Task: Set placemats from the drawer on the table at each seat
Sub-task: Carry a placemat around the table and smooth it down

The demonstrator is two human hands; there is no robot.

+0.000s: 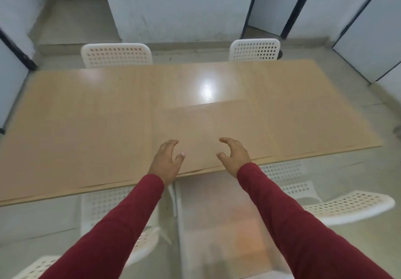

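Note:
A tan placemat (208,131), almost the same colour as the wooden table (86,113), lies flat at the middle of the table's near edge. My left hand (167,161) hovers over the mat's near left part, fingers curved and apart, holding nothing. My right hand (234,157) is over the mat's near right part, also open and empty. Both arms wear dark red sleeves. Thin raised edges at the near left (106,183) and near right (334,151) of the table may be further mats; I cannot tell for sure.
Two white perforated chairs stand at the far side, left (116,55) and right (255,49). More white chairs sit on my side, left (104,205) and right (351,207). A blurred pale box-like shape (219,224) extends below the table edge. White walls surround the room.

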